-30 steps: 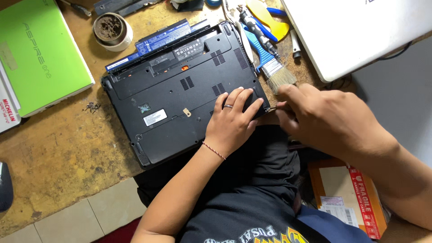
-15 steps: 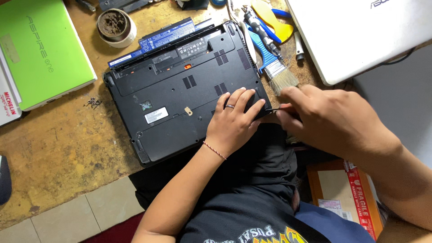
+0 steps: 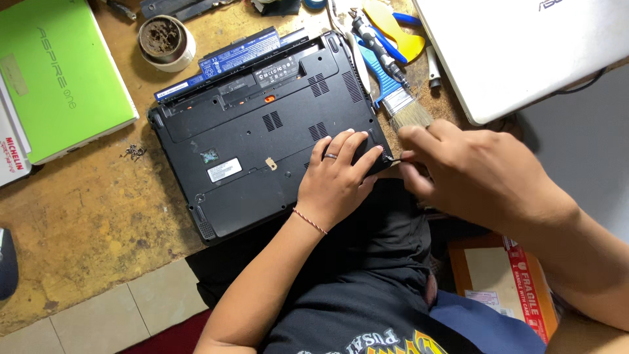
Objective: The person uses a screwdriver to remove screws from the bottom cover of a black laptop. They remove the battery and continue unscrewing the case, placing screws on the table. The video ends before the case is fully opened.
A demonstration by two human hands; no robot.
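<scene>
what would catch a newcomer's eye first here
The black laptop lying upside down mid-bench, with the left hand pressed flat on its near corner and the right hand pinching a thin tool at that edge. Next, the bright green laptop at far left and the blue-handled brush above the hands.

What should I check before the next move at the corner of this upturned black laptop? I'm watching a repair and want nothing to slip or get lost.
1. Left hand flat on the black laptop, pinning it: ok.
2. Right hand at the near right corner, pinching a thin tool: ok; the tip is too small to judge its seating.
3. Laptop fully on the wooden bench: not ok, its near edge overhangs the lap.
4. Battery out, lying along the far edge: ok.
5. Loose screws left of the laptop, in an open pile: not ok.
6. Blue brush clear of the right hand: cannot tell, bristles very close.
</scene>
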